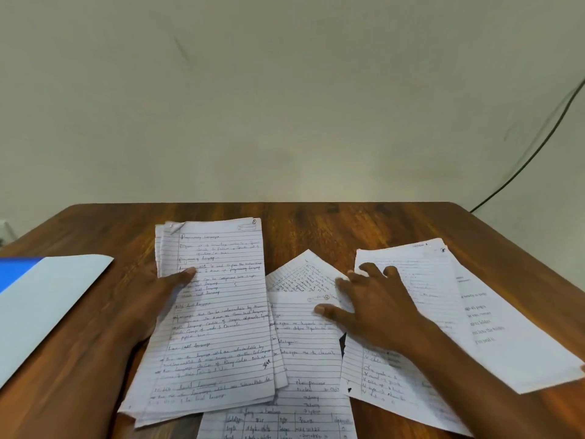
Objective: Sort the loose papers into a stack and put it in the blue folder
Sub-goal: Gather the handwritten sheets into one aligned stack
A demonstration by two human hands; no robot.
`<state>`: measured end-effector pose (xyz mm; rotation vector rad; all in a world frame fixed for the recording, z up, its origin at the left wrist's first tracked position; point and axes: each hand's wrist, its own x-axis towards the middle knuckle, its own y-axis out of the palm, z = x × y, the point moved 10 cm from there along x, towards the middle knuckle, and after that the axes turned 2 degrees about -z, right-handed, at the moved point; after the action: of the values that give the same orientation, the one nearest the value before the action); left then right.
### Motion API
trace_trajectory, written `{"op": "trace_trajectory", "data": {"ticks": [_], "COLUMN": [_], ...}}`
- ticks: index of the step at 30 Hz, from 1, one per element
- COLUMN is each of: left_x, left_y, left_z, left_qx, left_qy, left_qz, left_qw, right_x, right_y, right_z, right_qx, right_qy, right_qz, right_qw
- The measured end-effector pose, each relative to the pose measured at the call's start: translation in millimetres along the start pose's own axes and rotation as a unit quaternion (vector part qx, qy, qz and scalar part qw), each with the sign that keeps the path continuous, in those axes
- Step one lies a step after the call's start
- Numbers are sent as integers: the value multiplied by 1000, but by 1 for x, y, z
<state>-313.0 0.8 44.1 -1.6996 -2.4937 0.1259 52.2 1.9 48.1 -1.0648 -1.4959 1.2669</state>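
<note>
Handwritten lined papers lie spread over the wooden table (332, 223). On the left is a small stack (221, 312) with page 1 on top. My left hand (158, 293) grips its left edge, thumb on top and fingers hidden underneath. My right hand (370, 299) rests with spread, straight fingers on loose sheets to the right: a page marked 6 (304, 337), a tilted sheet (304, 270) behind it, and page 5 (421, 280). A printed sheet (506, 337) lies at the far right. The blue folder (41, 299) lies open at the left edge, its pale inside facing up.
A table-ruled sheet (278, 423) sticks out at the near edge under the others. A dark cable (535, 147) runs down the wall at the right. Bare wood shows along the table's far side, in front of a plain wall.
</note>
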Motion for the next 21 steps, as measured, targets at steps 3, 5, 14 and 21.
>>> {"op": "trace_trajectory", "data": {"ticks": [3, 5, 14, 21], "left_x": [-3, -6, 1, 10], "left_y": [0, -1, 3, 2], "left_z": [-3, -5, 4, 12], "left_qx": [8, 3, -73, -63], "left_qy": [-2, 0, -2, -5], "left_qz": [-1, 0, 35, 41], "left_qw": [1000, 1000, 997, 997], "right_x": [-1, 4, 35, 43], "right_y": [6, 8, -6, 13], "right_z": [25, 44, 64, 20], "right_qx": [26, 51, 189, 293], "right_qy": [-18, -36, -30, 67], "right_qz": [19, 26, -67, -32], "right_qw": [999, 998, 979, 953]}}
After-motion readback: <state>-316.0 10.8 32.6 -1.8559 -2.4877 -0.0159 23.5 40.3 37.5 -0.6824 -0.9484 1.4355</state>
